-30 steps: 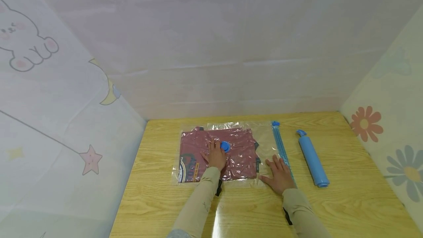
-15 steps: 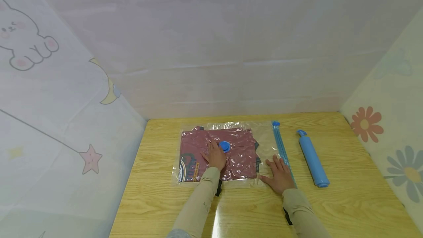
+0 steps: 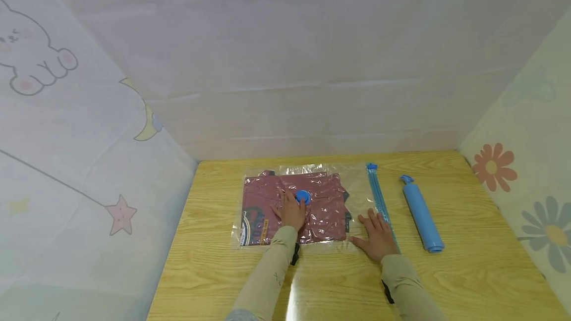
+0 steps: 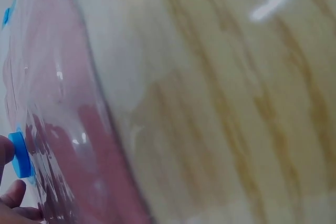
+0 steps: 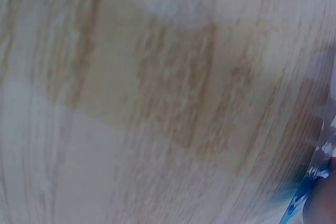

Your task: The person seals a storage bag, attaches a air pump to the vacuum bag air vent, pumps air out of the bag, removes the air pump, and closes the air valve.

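A clear vacuum storage bag (image 3: 359,192) lies flat with a folded dark red garment (image 3: 323,217) inside. Near its middle sits a round blue valve cap (image 3: 303,196), also seen at the left edge of the left wrist view. My left hand (image 3: 293,213) rests over the bag, thumb and a finger pinching the cap at its edge; its other fingers spread on the plastic. My right hand (image 3: 377,238) lies with spread fingers on the bag's right end, beside the blue zip strip (image 3: 378,192). In the right wrist view only part of a finger (image 5: 321,203) shows near blue plastic.
To the right of the bag lies a blue hand pump (image 3: 422,218), its handle pointing away. A wood-grain table (image 3: 214,281) carries everything. Pale printed sheeting (image 3: 285,113) encloses the table at the back and both sides.
My left thumb and finger shift slightly around the blue valve cap; the thumb now covers its lower edge. My right hand, the bag and the pump keep their places.
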Motion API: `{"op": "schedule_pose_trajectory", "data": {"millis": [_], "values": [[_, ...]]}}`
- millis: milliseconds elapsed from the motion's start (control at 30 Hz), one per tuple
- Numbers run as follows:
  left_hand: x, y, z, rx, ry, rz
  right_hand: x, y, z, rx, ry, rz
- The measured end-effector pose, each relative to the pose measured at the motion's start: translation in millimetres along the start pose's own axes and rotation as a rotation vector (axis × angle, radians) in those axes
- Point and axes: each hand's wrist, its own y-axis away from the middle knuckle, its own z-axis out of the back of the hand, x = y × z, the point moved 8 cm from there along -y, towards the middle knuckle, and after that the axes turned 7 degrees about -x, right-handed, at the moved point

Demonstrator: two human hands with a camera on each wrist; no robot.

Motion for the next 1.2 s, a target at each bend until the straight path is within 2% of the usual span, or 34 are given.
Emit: {"op": "schedule_pose_trajectory", "data": {"millis": [467, 767, 1200], "values": [[-2.3, 1.5, 0.3, 0.004, -0.056, -0.038, -5.0, 1.6, -5.3, 0.031, 0.009, -0.023], [-2.5, 0.8, 1.0, -0.026, -0.038, -0.038, -4.2, -0.2, -4.4, 0.018, 0.002, -0.011], [-1.5, -0.6, 0.9, -0.025, -0.012, -0.003, -4.1, -0.9, -2.9, 0.012, -0.001, -0.005]]}}
